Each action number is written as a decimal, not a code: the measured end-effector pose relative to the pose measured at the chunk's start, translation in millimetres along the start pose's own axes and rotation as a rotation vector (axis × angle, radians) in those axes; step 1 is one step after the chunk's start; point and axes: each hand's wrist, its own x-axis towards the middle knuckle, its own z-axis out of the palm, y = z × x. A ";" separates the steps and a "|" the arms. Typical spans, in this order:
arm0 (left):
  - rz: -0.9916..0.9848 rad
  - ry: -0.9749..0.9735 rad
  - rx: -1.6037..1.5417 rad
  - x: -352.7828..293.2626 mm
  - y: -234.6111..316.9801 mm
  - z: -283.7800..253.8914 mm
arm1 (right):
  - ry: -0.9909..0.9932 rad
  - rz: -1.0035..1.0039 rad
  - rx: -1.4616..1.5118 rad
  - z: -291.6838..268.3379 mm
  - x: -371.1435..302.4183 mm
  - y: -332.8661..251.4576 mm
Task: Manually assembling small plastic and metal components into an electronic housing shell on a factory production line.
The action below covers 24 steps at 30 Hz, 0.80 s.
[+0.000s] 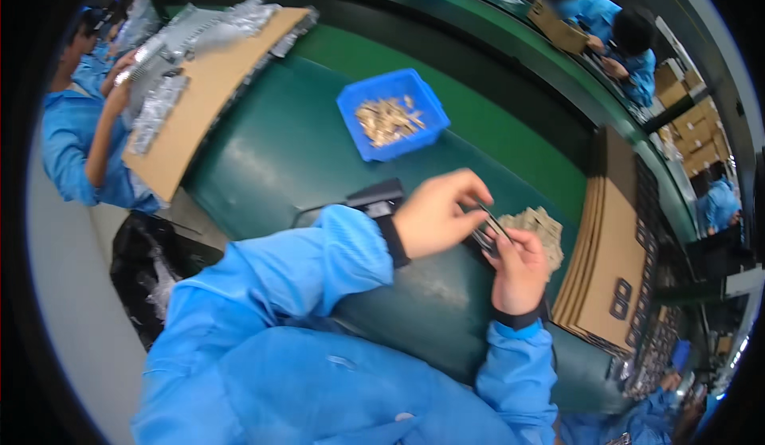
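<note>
Above the green work table, both my hands meet at a small, thin, dark strip-like piece. My left hand comes in from the left, with thumb and forefinger closed at the upper end of the piece. From below, my right hand grips its lower end between thumb and fingers. The exact kind of piece is too small to make out. Just beyond the right hand lies a heap of flat beige pieces. A black device sits by my left wrist, partly hidden by the sleeve.
A blue bin of small tan parts stands further back. Stacked cardboard sheets with black pieces line the right side. At left, a person handles parts at a cardboard sheet; a black bag hangs below. Another person works across the table.
</note>
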 end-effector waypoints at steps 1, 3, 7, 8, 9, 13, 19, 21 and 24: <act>0.120 0.021 0.094 2.3 1.9 -2.1 | 0.006 -0.056 -0.042 1.0 -1.6 -1.9; 0.239 0.040 0.267 6.9 0.8 -9.1 | 0.064 -0.055 -0.106 15.5 -7.1 -11.1; 0.227 0.050 0.269 6.0 0.4 -6.6 | -0.005 -0.145 -0.158 15.9 -12.8 -5.5; 0.193 0.039 0.224 5.3 0.9 -5.4 | -0.062 -0.247 -0.163 14.8 -13.4 -2.7; 0.159 0.029 0.180 4.6 1.4 -4.1 | -0.095 -0.252 -0.155 14.2 -14.9 -4.1; 0.152 -0.018 0.017 6.7 -4.2 -2.2 | -0.135 -0.247 -0.145 10.5 -14.5 -4.3; 0.058 -0.144 -0.020 7.4 3.2 -3.6 | -0.189 -0.216 -0.199 9.1 -15.9 -8.9; 0.373 -0.081 0.354 6.7 2.2 -2.6 | -0.192 -0.172 -0.109 8.2 -14.7 -8.6; 0.533 -0.094 0.432 4.6 8.3 -3.1 | -0.132 -0.188 -0.077 4.7 -9.0 -10.8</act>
